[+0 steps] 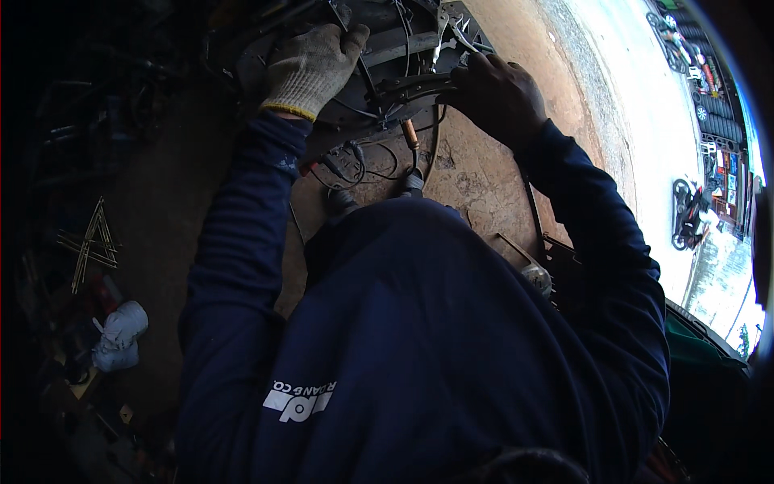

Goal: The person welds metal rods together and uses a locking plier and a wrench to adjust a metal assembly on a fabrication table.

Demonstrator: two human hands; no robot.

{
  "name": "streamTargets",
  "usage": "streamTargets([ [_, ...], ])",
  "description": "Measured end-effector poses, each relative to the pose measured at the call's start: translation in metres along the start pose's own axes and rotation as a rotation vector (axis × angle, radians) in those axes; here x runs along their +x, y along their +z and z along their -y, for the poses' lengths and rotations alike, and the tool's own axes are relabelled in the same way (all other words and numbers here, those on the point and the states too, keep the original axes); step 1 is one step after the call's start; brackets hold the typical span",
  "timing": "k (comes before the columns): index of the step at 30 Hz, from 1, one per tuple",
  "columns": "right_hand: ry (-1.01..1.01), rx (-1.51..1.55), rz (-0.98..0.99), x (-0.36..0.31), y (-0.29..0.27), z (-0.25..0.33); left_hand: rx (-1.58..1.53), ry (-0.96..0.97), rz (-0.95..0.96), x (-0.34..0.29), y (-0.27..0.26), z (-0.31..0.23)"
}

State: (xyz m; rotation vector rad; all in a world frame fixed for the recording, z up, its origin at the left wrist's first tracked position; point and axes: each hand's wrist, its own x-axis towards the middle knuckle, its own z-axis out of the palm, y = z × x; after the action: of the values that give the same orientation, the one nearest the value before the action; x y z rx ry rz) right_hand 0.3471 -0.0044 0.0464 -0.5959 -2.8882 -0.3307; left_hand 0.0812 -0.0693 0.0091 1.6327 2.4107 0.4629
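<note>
My left hand (pixel 313 71) wears a pale knitted work glove with a yellow cuff. Its thumb and fingers close about a thin dark metal bar (pixel 365 78) over a dark metal frame (pixel 387 52). My bare right hand (pixel 501 95) is curled at the end of a dark plier-like tool (pixel 413 85), whose far end points left toward the bar. Silver locking pliers (pixel 441 39) sit on the frame just beyond that hand. Below the tool hangs a copper-coloured cylindrical piece (pixel 411 135). Shadow hides the frame's far left side.
Black cables (pixel 360 165) loop over the brown floor near my feet. Thin yellowish rods (pixel 93 246) lie crossed at the left, with a white bundle (pixel 121 332) below them. A round metal part (pixel 536 279) lies by my right arm. A motorcycle (pixel 688 214) stands outside in bright light.
</note>
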Motion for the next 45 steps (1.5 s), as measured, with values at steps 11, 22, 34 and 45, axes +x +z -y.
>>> streamTargets([
  [11,-0.144,0.129,-0.011,0.015,0.009,-0.021,0.038,-0.030,0.009,0.002,0.005,0.001],
  [22,-0.186,0.093,0.053,0.022,0.010,-0.021,0.002,0.004,-0.048,0.007,0.018,0.011],
  [34,0.010,0.129,0.024,0.004,-0.017,-0.011,-0.475,0.609,0.078,-0.039,0.032,-0.082],
  [45,-0.110,0.083,0.106,0.015,0.000,-0.021,-0.011,0.430,0.018,-0.038,0.040,-0.101],
])
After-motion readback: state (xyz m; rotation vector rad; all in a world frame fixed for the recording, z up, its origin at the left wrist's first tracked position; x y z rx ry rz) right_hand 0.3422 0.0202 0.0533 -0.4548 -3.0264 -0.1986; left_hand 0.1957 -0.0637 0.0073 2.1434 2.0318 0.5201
